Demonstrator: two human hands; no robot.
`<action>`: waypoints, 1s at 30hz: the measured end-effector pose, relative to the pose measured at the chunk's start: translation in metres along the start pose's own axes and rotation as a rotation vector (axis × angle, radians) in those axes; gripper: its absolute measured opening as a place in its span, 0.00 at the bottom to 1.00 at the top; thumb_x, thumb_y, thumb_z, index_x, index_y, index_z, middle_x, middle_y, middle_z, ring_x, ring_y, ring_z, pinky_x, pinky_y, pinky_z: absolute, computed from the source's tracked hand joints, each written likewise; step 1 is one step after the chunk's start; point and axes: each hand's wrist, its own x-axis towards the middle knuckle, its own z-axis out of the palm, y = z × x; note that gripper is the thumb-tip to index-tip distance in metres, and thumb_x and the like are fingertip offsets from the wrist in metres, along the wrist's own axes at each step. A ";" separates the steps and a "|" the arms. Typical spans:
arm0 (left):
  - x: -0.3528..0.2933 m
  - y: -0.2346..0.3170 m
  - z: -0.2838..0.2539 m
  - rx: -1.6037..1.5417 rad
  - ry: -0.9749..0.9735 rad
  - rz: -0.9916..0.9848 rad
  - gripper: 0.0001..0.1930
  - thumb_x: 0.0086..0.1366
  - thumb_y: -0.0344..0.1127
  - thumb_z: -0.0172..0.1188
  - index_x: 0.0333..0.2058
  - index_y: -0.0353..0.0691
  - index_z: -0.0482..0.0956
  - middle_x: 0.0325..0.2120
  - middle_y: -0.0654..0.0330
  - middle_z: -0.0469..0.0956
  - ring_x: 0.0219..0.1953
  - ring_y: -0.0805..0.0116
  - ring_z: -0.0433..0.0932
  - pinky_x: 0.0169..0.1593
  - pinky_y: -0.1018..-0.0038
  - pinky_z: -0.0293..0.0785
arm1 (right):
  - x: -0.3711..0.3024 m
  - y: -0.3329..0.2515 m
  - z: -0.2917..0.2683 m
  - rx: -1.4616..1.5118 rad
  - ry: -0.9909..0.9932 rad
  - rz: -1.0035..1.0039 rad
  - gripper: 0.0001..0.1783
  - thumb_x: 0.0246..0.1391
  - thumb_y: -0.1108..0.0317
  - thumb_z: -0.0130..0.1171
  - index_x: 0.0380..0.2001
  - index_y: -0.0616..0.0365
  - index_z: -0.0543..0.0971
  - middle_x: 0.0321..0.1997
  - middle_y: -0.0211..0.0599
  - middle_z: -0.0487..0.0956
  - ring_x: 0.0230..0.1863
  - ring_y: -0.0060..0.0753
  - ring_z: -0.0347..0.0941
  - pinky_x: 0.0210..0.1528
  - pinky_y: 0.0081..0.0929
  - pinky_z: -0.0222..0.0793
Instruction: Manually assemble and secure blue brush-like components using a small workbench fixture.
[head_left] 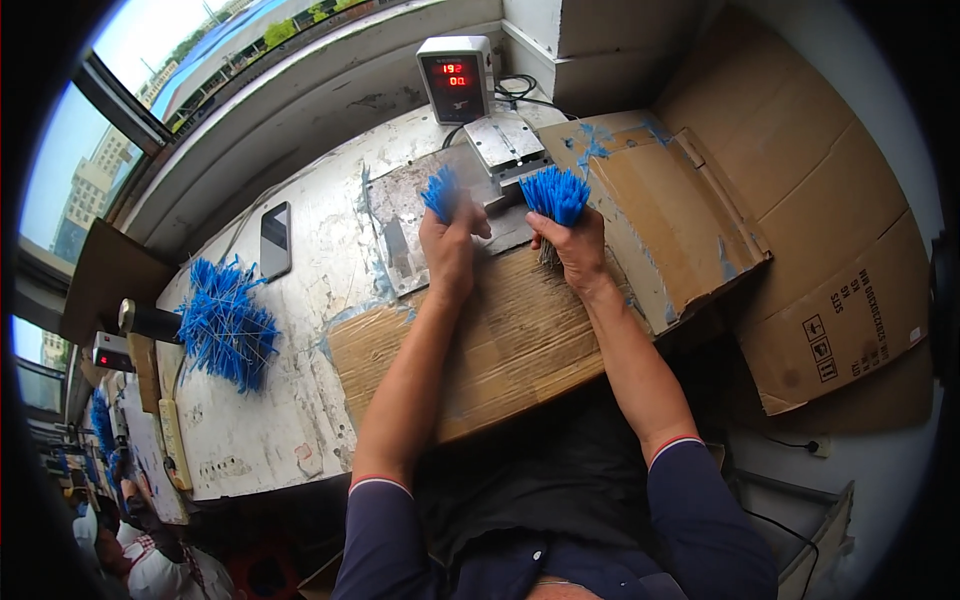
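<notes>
Close to you, a brown sheet is lying flat on the counter, under your arms. Resting your wrists there would likely help you be steady. A bit farther on, your right hand is gripping a fat blue bunch. Its blue ends are pointing up and away from you, and thin pale ends are poking out under your hand. Your left hand is looking blurry, but it seems to be curling round a small bunch, with blue tips sticking out past the fingers. I cannot tell how tight it is holding. The two bunches are sitting apart, not touching. A snug but gentle squeeze should stop the sticks from slipping or bending. The blue tips are not all lining up, so making them even should help.

Over to your left, a messy pile is lying on the counter, its sticks crossing every way. Those could tangle, so going slow there is wise. A phone is lying just past it. In front of you, a metal plate is lying flat, and a small machine is standing by it. It is looking hard, so mind your knuckles. Behind that, a screen is glowing red.
</notes>
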 end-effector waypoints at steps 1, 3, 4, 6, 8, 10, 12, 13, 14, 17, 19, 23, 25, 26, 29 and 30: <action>0.000 -0.003 0.007 -0.013 0.022 -0.013 0.07 0.73 0.36 0.59 0.42 0.38 0.76 0.27 0.63 0.79 0.23 0.76 0.74 0.28 0.78 0.69 | 0.001 -0.002 -0.004 -0.015 -0.051 0.045 0.07 0.51 0.74 0.70 0.31 0.62 0.80 0.26 0.32 0.79 0.24 0.24 0.76 0.26 0.24 0.74; -0.002 0.005 0.009 -0.040 0.005 -0.061 0.09 0.74 0.36 0.58 0.46 0.38 0.74 0.28 0.64 0.78 0.20 0.80 0.68 0.22 0.81 0.62 | 0.001 -0.004 -0.005 -0.024 -0.118 0.097 0.07 0.51 0.74 0.70 0.31 0.62 0.80 0.26 0.32 0.79 0.23 0.24 0.76 0.26 0.24 0.74; -0.001 0.011 0.009 -0.023 -0.001 -0.081 0.09 0.74 0.36 0.58 0.47 0.38 0.75 0.28 0.65 0.78 0.19 0.82 0.66 0.22 0.82 0.60 | 0.002 -0.004 -0.002 -0.033 -0.173 0.126 0.08 0.51 0.73 0.70 0.32 0.62 0.80 0.25 0.31 0.79 0.23 0.25 0.77 0.25 0.24 0.74; -0.002 0.014 0.000 0.093 0.022 -0.076 0.11 0.72 0.36 0.61 0.48 0.37 0.79 0.30 0.66 0.78 0.21 0.83 0.68 0.23 0.82 0.61 | 0.001 -0.003 0.009 -0.033 -0.260 0.168 0.08 0.51 0.73 0.70 0.32 0.62 0.80 0.24 0.31 0.79 0.22 0.25 0.77 0.25 0.24 0.74; -0.006 0.016 -0.005 0.215 0.003 -0.010 0.10 0.69 0.36 0.64 0.44 0.37 0.82 0.29 0.69 0.79 0.25 0.82 0.71 0.29 0.81 0.67 | -0.003 -0.001 0.026 -0.066 -0.213 0.181 0.08 0.52 0.72 0.70 0.31 0.61 0.80 0.23 0.31 0.79 0.22 0.26 0.77 0.24 0.25 0.74; -0.008 0.012 -0.007 0.236 -0.028 -0.072 0.07 0.68 0.36 0.66 0.35 0.39 0.84 0.25 0.72 0.76 0.29 0.82 0.71 0.35 0.78 0.69 | -0.005 0.001 0.023 -0.112 -0.208 0.200 0.07 0.50 0.74 0.71 0.32 0.61 0.82 0.25 0.30 0.80 0.23 0.23 0.76 0.27 0.23 0.73; -0.007 0.000 0.000 0.159 -0.051 0.022 0.08 0.67 0.36 0.67 0.32 0.38 0.81 0.25 0.73 0.75 0.30 0.84 0.69 0.35 0.79 0.68 | -0.007 -0.003 0.018 -0.199 -0.226 0.138 0.06 0.51 0.72 0.69 0.31 0.60 0.81 0.22 0.31 0.78 0.20 0.25 0.76 0.24 0.24 0.70; -0.007 0.002 0.007 0.130 -0.054 0.104 0.07 0.67 0.35 0.66 0.34 0.38 0.81 0.26 0.72 0.76 0.32 0.83 0.69 0.36 0.78 0.69 | -0.009 -0.005 0.016 -0.222 -0.207 0.150 0.06 0.53 0.72 0.67 0.33 0.60 0.81 0.21 0.31 0.77 0.18 0.25 0.74 0.22 0.23 0.68; -0.006 -0.003 0.006 0.084 -0.112 0.090 0.06 0.67 0.33 0.65 0.36 0.37 0.81 0.28 0.72 0.76 0.34 0.83 0.69 0.39 0.77 0.70 | -0.014 -0.009 0.020 -0.159 -0.193 0.159 0.07 0.54 0.72 0.66 0.35 0.60 0.80 0.20 0.31 0.77 0.17 0.25 0.72 0.21 0.22 0.67; 0.000 -0.012 0.024 -0.070 -0.173 0.165 0.13 0.64 0.26 0.64 0.48 0.38 0.81 0.36 0.67 0.81 0.41 0.80 0.75 0.49 0.75 0.74 | -0.014 -0.013 0.007 -0.231 -0.158 0.143 0.08 0.58 0.67 0.65 0.34 0.59 0.78 0.20 0.31 0.76 0.16 0.23 0.71 0.19 0.20 0.62; -0.002 -0.005 0.021 -0.063 -0.175 0.220 0.14 0.59 0.24 0.62 0.45 0.37 0.81 0.34 0.66 0.81 0.40 0.81 0.74 0.46 0.75 0.75 | -0.005 0.003 -0.010 -0.286 -0.222 0.155 0.09 0.59 0.65 0.65 0.35 0.59 0.79 0.20 0.30 0.76 0.15 0.22 0.70 0.18 0.20 0.60; -0.008 -0.001 0.009 0.135 -0.102 0.212 0.11 0.58 0.25 0.62 0.41 0.36 0.80 0.32 0.62 0.81 0.39 0.79 0.75 0.45 0.73 0.75 | -0.002 0.020 -0.009 -0.225 -0.269 0.185 0.07 0.62 0.65 0.64 0.32 0.57 0.80 0.23 0.28 0.77 0.20 0.20 0.71 0.23 0.20 0.63; -0.007 -0.009 0.010 0.175 -0.008 0.339 0.09 0.59 0.27 0.60 0.39 0.37 0.78 0.31 0.53 0.80 0.37 0.66 0.79 0.44 0.67 0.75 | 0.003 0.030 -0.011 -0.070 -0.211 0.227 0.07 0.62 0.66 0.63 0.35 0.58 0.81 0.29 0.31 0.81 0.28 0.23 0.77 0.30 0.21 0.69; -0.004 -0.011 0.015 0.196 0.021 0.356 0.08 0.59 0.27 0.60 0.39 0.37 0.78 0.31 0.52 0.80 0.36 0.64 0.79 0.44 0.66 0.75 | 0.015 0.038 -0.028 0.099 -0.160 0.346 0.07 0.63 0.68 0.63 0.39 0.61 0.82 0.36 0.35 0.83 0.37 0.27 0.80 0.39 0.22 0.74; 0.002 -0.011 0.019 0.178 0.121 0.313 0.08 0.60 0.27 0.60 0.39 0.37 0.77 0.30 0.53 0.79 0.36 0.62 0.79 0.43 0.66 0.74 | 0.041 0.051 -0.061 0.307 -0.089 0.378 0.09 0.64 0.69 0.63 0.41 0.64 0.81 0.38 0.35 0.83 0.37 0.28 0.79 0.41 0.26 0.75; 0.004 -0.010 0.017 0.143 0.186 0.260 0.09 0.60 0.27 0.60 0.40 0.37 0.76 0.30 0.53 0.78 0.35 0.63 0.79 0.43 0.66 0.74 | 0.048 0.054 -0.069 0.381 -0.131 0.380 0.08 0.64 0.69 0.62 0.41 0.64 0.81 0.39 0.34 0.83 0.39 0.28 0.79 0.43 0.25 0.75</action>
